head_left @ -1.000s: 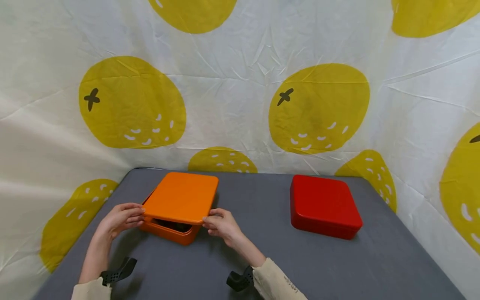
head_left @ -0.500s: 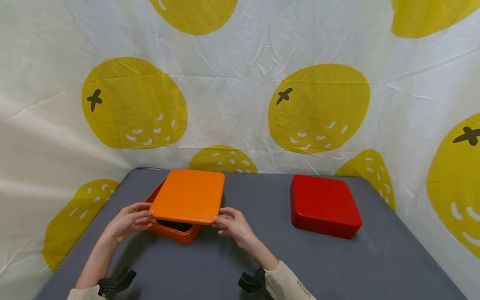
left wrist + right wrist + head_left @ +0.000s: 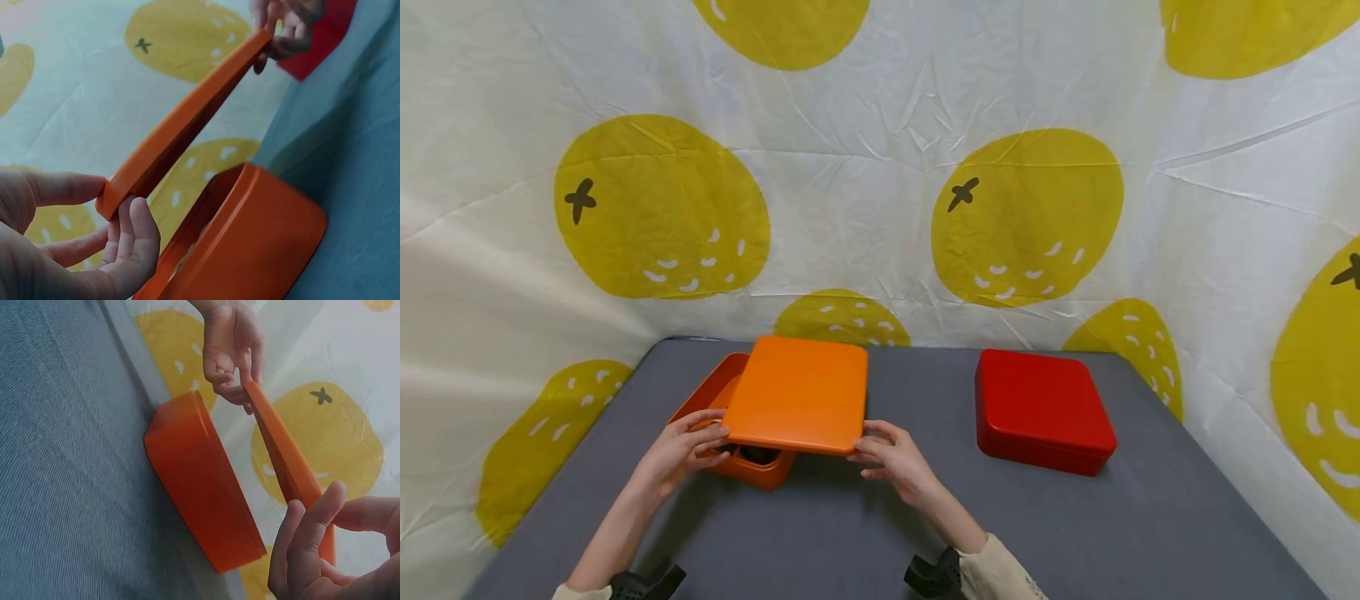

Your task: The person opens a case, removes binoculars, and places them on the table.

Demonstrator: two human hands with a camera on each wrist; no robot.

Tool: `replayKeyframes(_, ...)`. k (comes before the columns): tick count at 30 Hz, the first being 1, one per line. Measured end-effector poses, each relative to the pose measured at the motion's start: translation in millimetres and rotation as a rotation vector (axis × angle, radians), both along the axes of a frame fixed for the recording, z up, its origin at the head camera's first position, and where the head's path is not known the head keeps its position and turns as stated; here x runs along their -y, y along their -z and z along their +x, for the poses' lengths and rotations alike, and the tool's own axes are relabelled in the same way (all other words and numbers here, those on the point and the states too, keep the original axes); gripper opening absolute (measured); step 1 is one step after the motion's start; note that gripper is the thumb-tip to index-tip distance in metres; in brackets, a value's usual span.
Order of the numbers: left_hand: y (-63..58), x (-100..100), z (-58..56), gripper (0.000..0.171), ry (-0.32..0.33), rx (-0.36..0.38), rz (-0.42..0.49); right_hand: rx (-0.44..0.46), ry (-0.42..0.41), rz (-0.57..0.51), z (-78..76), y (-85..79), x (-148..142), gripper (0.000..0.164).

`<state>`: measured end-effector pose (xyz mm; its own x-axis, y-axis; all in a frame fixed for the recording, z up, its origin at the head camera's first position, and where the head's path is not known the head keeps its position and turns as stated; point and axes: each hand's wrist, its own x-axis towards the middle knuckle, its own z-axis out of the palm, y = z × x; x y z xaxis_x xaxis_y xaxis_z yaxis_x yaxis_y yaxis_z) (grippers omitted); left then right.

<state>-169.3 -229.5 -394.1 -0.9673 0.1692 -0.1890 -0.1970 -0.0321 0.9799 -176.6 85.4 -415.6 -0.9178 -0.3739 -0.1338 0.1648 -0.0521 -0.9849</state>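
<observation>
Nearest, below the centre of the frame, the left hand [image 3: 681, 454] and right hand [image 3: 898, 467] stand apart, each pinching a near corner of an orange lid [image 3: 801, 396]. The lid hangs in mid-frame, raised clear of the orange box [image 3: 760, 477], which sits lower left on the tabletop [image 3: 820, 533], part uncovered, something dark inside. The lid looks thin, stiff and light, likely plastic or thin metal; its smooth, glossy face would probably slip under flat fingers, so the turned-down rim seems the better hold, one hand per side to stop the far edge dipping. Farther right lies a closed red box [image 3: 1045, 408], before a fruit-printed cloth [image 3: 850, 208].
</observation>
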Motion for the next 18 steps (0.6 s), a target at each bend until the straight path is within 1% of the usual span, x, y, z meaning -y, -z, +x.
replayKeyframes(3, 0.5, -7.9, 2.3, 0.026, 0.01, 0.014, 0.024, 0.022, -0.017, -0.012, 0.7, -1.4, -8.2, 0.055)
replayKeyframes(5, 0.7, -14.3, 3.8, 0.027, 0.011, 0.022, 0.023, 0.039, -0.026, -0.011, 1.5, -2.6, -13.9, 0.057)
replayKeyframes(8, 0.7, -24.4, 5.4, 0.03, -0.004, 0.028, 0.01, 0.06, -0.029, -0.005, 2.4, -5.0, -21.9, 0.062)
replayKeyframes(13, 1.0, -40.4, 5.3, 0.039, -0.006, 0.01, -0.001, 0.081, -0.011, 0.015, 3.1, -7.2, -34.8, 0.063)
replayKeyframes(15, 1.9, -46.8, 4.9, 0.045, -0.001, 0.0, -0.007, 0.081, 0.002, 0.025, 4.0, -7.8, -40.1, 0.063)
replayKeyframes(18, 3.5, -56.5, 4.3, 0.049, -0.013, -0.003, -0.019, 0.076, 0.025, 0.039, 5.6, -8.7, -47.7, 0.064)
